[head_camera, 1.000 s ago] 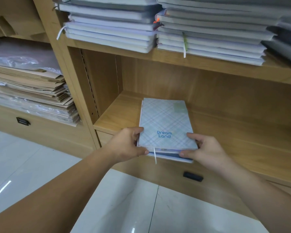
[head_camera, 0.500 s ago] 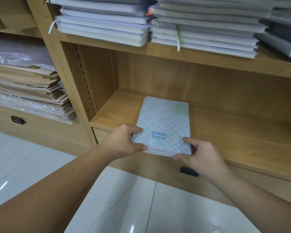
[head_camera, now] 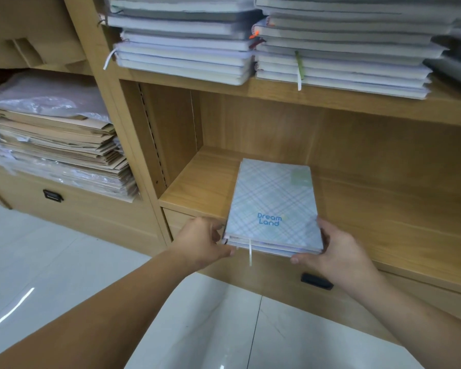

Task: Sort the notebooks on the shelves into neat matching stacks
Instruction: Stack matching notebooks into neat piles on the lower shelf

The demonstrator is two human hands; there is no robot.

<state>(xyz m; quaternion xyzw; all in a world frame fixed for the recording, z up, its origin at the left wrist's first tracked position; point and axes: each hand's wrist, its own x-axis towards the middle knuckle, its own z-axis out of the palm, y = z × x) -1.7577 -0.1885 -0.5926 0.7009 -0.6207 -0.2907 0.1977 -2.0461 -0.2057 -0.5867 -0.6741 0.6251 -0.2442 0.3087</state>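
**Two hands hold the notebook stack at the shelf front**

Half a second ago the white ribbon [head_camera: 250, 251] was hidden; now it hangs out in front of the notebooks [head_camera: 272, 203], and both hands stay at the same corners. The left hand [head_camera: 200, 243] grips the near left corner with curled fingers. The right hand [head_camera: 336, 251] pinches the near right corner. Whether any fingers reach under the stack, I cannot tell. The stack lies flat on the lower shelf [head_camera: 383, 209], its long axis pointing inward and the title facing the person. The upper stacks [head_camera: 184, 54] lie above, and pale floor tiles [head_camera: 64, 257] are below.
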